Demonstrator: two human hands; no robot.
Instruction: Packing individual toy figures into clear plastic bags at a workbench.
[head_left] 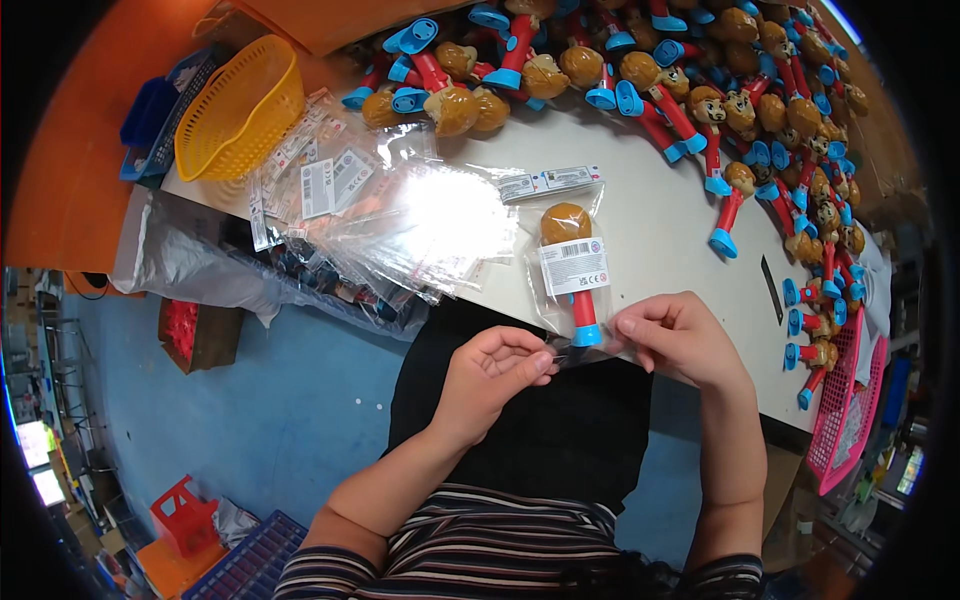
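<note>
A clear plastic bag lies at the table's near edge with a toy inside; the toy has a round brown head, a red stem and a light blue foot. Its head points away from me, and a white printed label covers its middle. My left hand pinches the bag's near left corner between thumb and fingers. On the other side, my right hand grips the near right corner the same way. The bag's near end hangs just past the table edge, over my black-covered lap.
Loose clear bags overlap on the table's left, by a yellow basket. Similar unbagged toys heap along the far and right sides. A pink basket stands at the right edge; a dark strip lies near it.
</note>
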